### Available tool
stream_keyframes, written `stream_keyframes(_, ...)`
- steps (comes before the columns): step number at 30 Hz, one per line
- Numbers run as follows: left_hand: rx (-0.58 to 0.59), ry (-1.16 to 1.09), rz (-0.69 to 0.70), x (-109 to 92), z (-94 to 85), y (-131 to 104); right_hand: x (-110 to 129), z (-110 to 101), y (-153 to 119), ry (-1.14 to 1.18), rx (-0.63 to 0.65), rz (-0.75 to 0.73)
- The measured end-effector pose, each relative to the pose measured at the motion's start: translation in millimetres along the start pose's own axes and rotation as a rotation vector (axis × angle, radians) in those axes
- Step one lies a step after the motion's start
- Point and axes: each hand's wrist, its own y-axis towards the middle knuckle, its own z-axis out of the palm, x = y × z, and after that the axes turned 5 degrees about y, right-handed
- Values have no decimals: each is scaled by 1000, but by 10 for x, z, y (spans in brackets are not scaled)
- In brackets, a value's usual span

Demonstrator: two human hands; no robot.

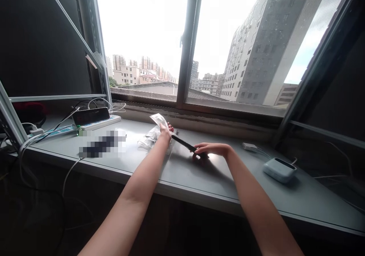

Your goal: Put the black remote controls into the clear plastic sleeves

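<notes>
My left hand [165,130] is closed around a translucent plastic bag [157,118], whose end sticks up past the fingers. More clear plastic bags [148,138] lie crumpled on the table beneath and to the left of that hand. A long, thin black object [184,143], seen nearly edge-on, is gripped at its near right end by my right hand [203,149]. Its far end reaches to my left hand; whether the left fingers touch it I cannot tell. What exactly it is does not show.
The grey table [125,165] runs along a window. At left stand a power strip [99,124], a dark phone-like device [91,115], cables and a blurred-out patch. A pale blue rounded device [280,169] and a white adapter [249,146] lie at right. Metal shelf posts frame both sides.
</notes>
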Motion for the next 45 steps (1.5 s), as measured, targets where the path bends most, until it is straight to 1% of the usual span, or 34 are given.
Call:
stream_keyframes(3, -83, -16, -39, -30, 15, -68, -34, -24, -16, 53, 46, -36)
stream_keyframes(5, -71, -22, -34, -28, 43, -121, -59, -38, 11, 80, 59, -119)
stream_keyframes(7, -23, -31, -26, -20, 74, -168, -69, -39, 49, 129, 34, -240)
stream_keyframes(8, 9, -38, -23, -17, 91, -189, -65, -33, 67, 164, -7, -302)
stream_keyframes(10, 85, -41, -18, -14, 127, -233, -35, -12, 97, 233, -145, -409)
stream_keyframes(13, 190, 5, -12, -14, 189, -306, 53, 30, 121, 306, -395, -506)
stream_keyframes(15, 234, 56, -29, -8, 227, -354, 114, 51, 128, 352, -537, -564)
stream_keyframes(16, 253, 78, -42, -2, 242, -374, 138, 57, 131, 374, -587, -590)
stream_keyframes(18, 285, 116, -72, 12, 266, -403, 163, 56, 147, 411, -643, -622)
stream_keyframes(21, 309, 168, -105, 37, 281, -412, 143, 26, 210, 483, -687, -641)
stream_keyframes(24, 322, 218, -118, 64, 279, -387, 73, -33, 307, 628, -809, -636)
stream_keyframes(26, 324, 232, -118, 81, 272, -363, 14, -76, 361, 672, -898, -579)
stream_keyframes(29, 320, 236, -118, 96, 262, -338, -65, -126, 397, 613, -984, -519)
stream_keyframes(32, 320, 250, -113, 99, 263, -339, -96, -142, 390, 560, -1049, -579)
stream_keyframes(35, 305, 260, -110, 99, 274, -357, -71, -129, 361, 540, -1151, -655)
stream_keyframes(37, 294, 265, -114, 102, 279, -363, -45, -111, 340, 546, -1210, -665)
stream_keyframes(40, 253, 253, -94, 109, 274, -354, -35, -87, 333, 542, -1197, -630)
stream_keyframes(42, 215, 226, -70, 111, 266, -340, -63, -92, 357, 501, -1178, -579)
stream_keyframes(45, 173, 197, -61, 110, 258, -320, -144, -164, 421, 379, -1222, -494)
